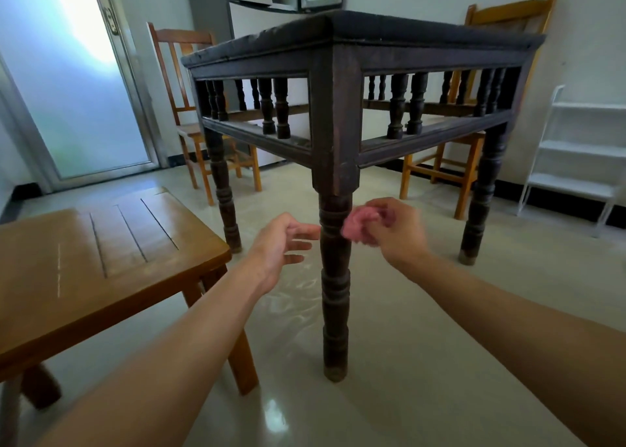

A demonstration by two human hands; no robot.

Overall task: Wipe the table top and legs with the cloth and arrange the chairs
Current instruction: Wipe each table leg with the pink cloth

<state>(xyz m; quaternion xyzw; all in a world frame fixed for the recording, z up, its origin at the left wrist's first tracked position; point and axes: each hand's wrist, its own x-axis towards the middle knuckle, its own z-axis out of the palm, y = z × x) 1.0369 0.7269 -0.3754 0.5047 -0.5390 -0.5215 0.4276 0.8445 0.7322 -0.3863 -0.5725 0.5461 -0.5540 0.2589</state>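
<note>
Fingers of my right hand (396, 233) bunch the pink cloth (360, 224), touching the near table leg (335, 277), upright axis. Left hand (277, 246) fingers spread, just left of leg.

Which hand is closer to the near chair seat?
Left. The left hand hovers just right of the chair seat; the right hand, gripping the pink cloth, is beyond the table leg.
</note>
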